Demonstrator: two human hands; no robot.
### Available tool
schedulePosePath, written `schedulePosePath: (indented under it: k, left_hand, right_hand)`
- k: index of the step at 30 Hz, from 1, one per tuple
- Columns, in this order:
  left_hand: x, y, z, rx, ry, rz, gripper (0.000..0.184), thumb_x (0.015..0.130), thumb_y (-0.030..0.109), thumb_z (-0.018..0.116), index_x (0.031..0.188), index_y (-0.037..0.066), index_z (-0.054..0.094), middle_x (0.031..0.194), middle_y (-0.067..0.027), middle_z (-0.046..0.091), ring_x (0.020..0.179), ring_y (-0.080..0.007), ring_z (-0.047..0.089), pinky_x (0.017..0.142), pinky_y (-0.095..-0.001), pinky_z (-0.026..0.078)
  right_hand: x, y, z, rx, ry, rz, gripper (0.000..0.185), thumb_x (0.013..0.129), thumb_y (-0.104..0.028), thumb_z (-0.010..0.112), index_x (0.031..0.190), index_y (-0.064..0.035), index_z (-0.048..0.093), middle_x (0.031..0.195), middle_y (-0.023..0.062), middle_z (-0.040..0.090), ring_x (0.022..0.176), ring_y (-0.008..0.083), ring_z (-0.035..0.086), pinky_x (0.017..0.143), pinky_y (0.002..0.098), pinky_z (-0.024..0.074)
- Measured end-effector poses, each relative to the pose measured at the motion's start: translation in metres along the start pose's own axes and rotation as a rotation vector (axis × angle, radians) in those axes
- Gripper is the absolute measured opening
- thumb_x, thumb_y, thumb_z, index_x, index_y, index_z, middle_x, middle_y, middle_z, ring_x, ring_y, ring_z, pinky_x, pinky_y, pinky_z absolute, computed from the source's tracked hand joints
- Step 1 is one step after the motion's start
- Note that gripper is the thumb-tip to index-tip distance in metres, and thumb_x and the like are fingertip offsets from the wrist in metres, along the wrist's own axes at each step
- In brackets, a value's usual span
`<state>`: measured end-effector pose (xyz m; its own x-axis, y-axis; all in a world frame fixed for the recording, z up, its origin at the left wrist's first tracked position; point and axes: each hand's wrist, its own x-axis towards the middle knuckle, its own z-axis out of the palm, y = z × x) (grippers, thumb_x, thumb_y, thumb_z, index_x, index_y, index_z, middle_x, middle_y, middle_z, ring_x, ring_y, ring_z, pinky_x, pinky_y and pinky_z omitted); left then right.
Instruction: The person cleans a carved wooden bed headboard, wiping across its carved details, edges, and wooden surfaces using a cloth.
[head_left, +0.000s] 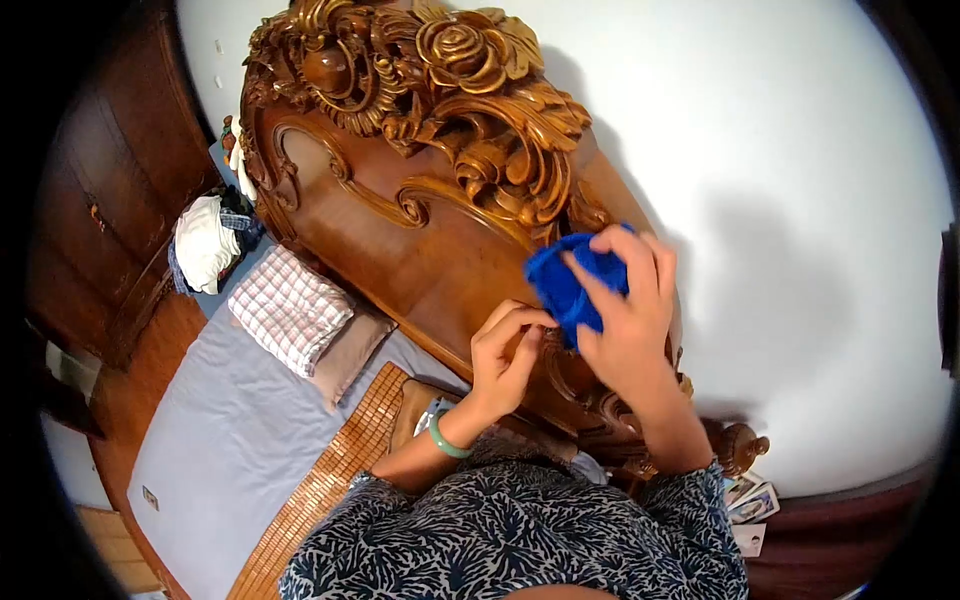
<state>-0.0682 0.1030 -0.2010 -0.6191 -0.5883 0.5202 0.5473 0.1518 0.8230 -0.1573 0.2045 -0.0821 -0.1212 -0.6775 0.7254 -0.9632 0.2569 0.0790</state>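
Pale wall [700, 90], soft grey shadows [775, 270]. Bed [250, 400] with grey-blue sheet [200, 470], checked pillow [290, 310], tiled mat [325, 480]. Reddish-brown floor [135, 405]; dark wooden panels [120, 170], upper left.

Carving [480, 110] above, bed [215, 420] side open

The carving juts out beyond the right hand [635, 315], and the headboard [440, 270] stands close to both hands. The wall [800, 250] bounds the right side, a knob [740, 448] near the right forearm. A hand could pass over the bed, above the pillows [290, 310].
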Motion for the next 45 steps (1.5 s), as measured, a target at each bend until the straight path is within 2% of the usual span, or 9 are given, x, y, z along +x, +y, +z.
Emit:
schedulePosePath:
  k: [5,8,12,15,22,33,38,40,45]
  left_hand:
    - [-0.029,0.001,0.003,-0.404,-0.063,-0.160,0.110,0.088,0.057,0.071,0.159,-0.001,0.010,0.154,-0.0140,0.024,0.147,-0.0277,0.023,0.121,-0.0404,0.017]
    - [-0.026,-0.015,0.009,-0.429,0.031,0.115,0.125,0.073,0.054,0.088,0.156,-0.001,0.014,0.154,-0.0152,0.022,0.145,-0.0306,0.029,0.118,-0.0426,0.027]
    - [-0.017,0.011,-0.007,-0.152,0.117,0.125,0.109,0.069,0.042,0.094,0.148,-0.001,0.033,0.148,-0.0143,0.039,0.134,-0.0269,0.046,0.111,-0.0403,0.039]
    - [-0.013,0.032,-0.015,-0.126,-0.144,-0.287,0.055,0.079,0.017,0.086,0.126,0.001,0.062,0.106,-0.0072,0.073,0.100,-0.0184,0.069,0.095,-0.0345,0.053]
    - [-0.002,0.061,-0.033,-1.056,-0.044,-0.711,0.054,0.085,0.002,0.069,0.137,0.003,0.054,0.128,-0.0145,0.065,0.120,-0.0251,0.063,0.103,-0.0390,0.050]
    - [0.016,0.043,-0.036,-0.904,-0.410,-0.406,0.085,0.067,0.020,0.081,0.143,0.001,0.049,0.135,-0.0104,0.057,0.125,-0.0180,0.054,0.111,-0.0319,0.037]
    - [0.009,0.044,-0.025,-0.668,-0.296,-0.204,0.087,0.070,0.019,0.082,0.147,0.002,0.045,0.148,-0.0115,0.046,0.129,-0.0198,0.049,0.110,-0.0348,0.037]
    - [0.015,0.041,-0.023,-0.103,-0.089,0.140,0.083,0.079,0.011,0.077,0.152,0.002,0.039,0.152,-0.0140,0.043,0.132,-0.0219,0.047,0.111,-0.0370,0.037]
    - [0.008,0.041,-0.021,-0.525,-0.247,-0.116,0.081,0.078,-0.002,0.069,0.153,0.000,0.037,0.137,-0.0126,0.059,0.129,-0.0206,0.054,0.109,-0.0323,0.040]
  right_hand:
    - [-0.002,-0.023,0.004,0.269,-0.023,-0.016,0.060,0.064,-0.019,0.075,0.122,-0.0071,0.072,0.123,0.0135,0.056,0.110,0.0361,0.050,0.095,0.0465,0.0439]
    - [0.006,-0.017,-0.003,0.537,-0.287,-0.020,0.070,0.065,-0.020,0.076,0.131,-0.0043,0.064,0.131,0.0201,0.050,0.113,0.0403,0.051,0.099,0.0480,0.0448]
    - [0.014,-0.007,-0.016,0.722,-0.439,0.073,0.064,0.070,-0.018,0.078,0.131,-0.0045,0.064,0.132,0.0200,0.050,0.121,0.0399,0.051,0.104,0.0470,0.0436]
    - [0.019,0.000,-0.028,0.795,-0.528,0.125,0.056,0.077,-0.016,0.078,0.130,-0.0049,0.065,0.133,0.0191,0.050,0.122,0.0370,0.053,0.104,0.0452,0.0442]
    - [0.032,0.009,-0.037,0.785,-0.455,0.139,0.038,0.085,-0.004,0.076,0.122,-0.0039,0.068,0.123,0.0137,0.064,0.110,0.0257,0.065,0.095,0.0344,0.0506]
    - [0.049,0.027,-0.025,1.033,-0.501,0.072,0.030,0.074,-0.006,0.085,0.099,-0.0028,0.070,0.099,0.0076,0.070,0.094,0.0201,0.065,0.086,0.0316,0.0508]
    - [0.051,0.019,-0.033,0.793,-0.494,0.075,0.026,0.073,-0.007,0.086,0.098,-0.0113,0.080,0.095,0.0064,0.071,0.090,0.0195,0.064,0.083,0.0344,0.0525]
    - [0.053,0.024,-0.031,0.731,-0.503,0.009,0.026,0.074,-0.006,0.085,0.099,-0.0129,0.081,0.094,0.0062,0.071,0.086,0.0183,0.064,0.078,0.0333,0.0530]
    - [0.052,0.016,-0.032,0.861,-0.495,0.133,0.026,0.076,-0.006,0.083,0.102,-0.0126,0.081,0.088,0.0053,0.069,0.077,0.0145,0.064,0.066,0.0293,0.0521]
